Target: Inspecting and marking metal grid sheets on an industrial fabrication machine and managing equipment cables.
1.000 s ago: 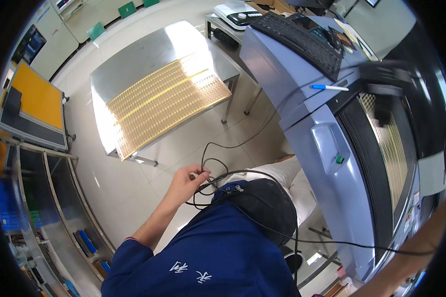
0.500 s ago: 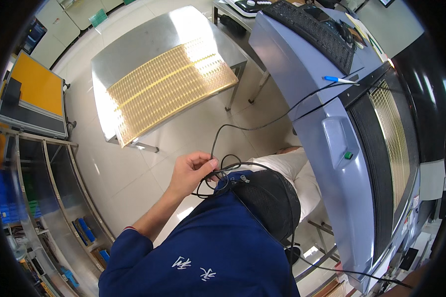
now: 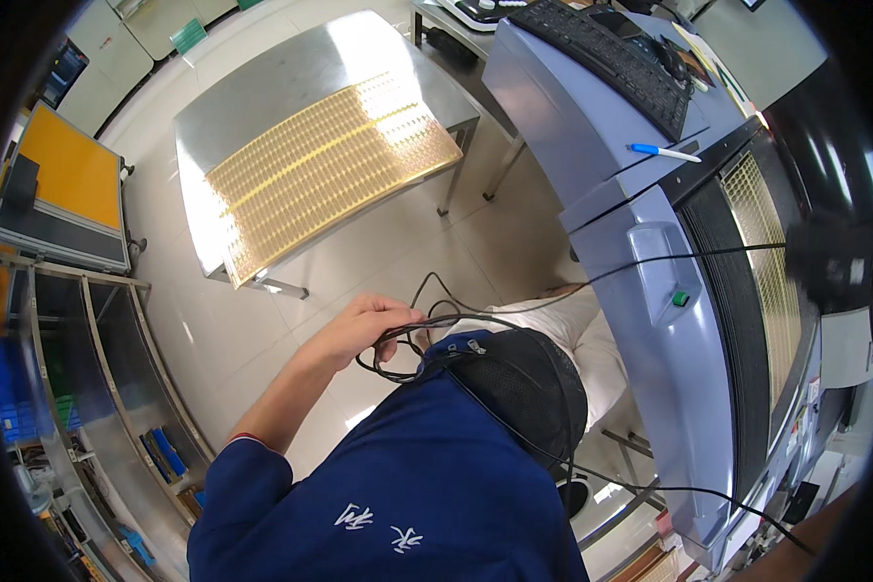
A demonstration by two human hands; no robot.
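Observation:
My left hand (image 3: 371, 328) is closed around a black cable (image 3: 398, 364) gathered in loose loops, just in front of my waist. One stretch of the cable runs right, across the grey-blue machine, to a blurred dark object (image 3: 832, 264) at the right rim. Another stretch passes over the black mesh pouch (image 3: 529, 388) at my waist and on to the lower right. Part of what seems to be my right forearm shows dimly in the lower right corner. The right hand itself is out of sight.
A metal table (image 3: 262, 116) bears a gold patterned sheet (image 3: 335, 175). At right stands the grey-blue machine (image 3: 640, 378), with a keyboard (image 3: 601, 63), a blue-and-white pen (image 3: 662, 152) and a green button (image 3: 681, 299). Metal shelving (image 3: 107, 349) and an orange-panelled case (image 3: 73, 160) are at left.
The cable stretch over the machine has dropped from near the pen to a lower line. A dark object has come in at the right rim. My left hand has turned slightly, still holding the loops.

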